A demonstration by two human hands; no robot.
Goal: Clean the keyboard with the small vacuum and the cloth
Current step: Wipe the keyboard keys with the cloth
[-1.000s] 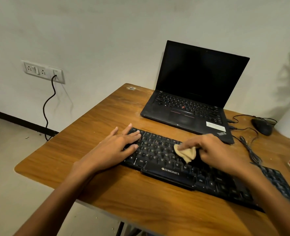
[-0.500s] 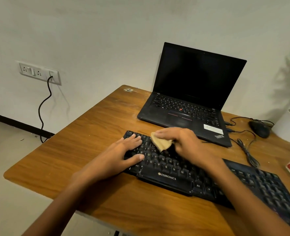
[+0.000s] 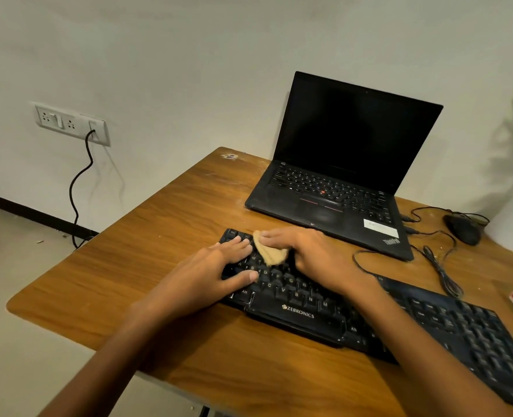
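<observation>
One flat left hand (image 3: 207, 272) held the keyboard (image 3: 297, 308) down — the right hand (image 3: 315, 254) pinched the cloth (image 3: 272, 254); gentle rubs would work best.

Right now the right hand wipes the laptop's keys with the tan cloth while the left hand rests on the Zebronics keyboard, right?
No. The head view shows the right hand holding the tan cloth on the Zebronics keyboard, not the laptop, which sits untouched behind it. The left hand does rest on that keyboard.
</observation>
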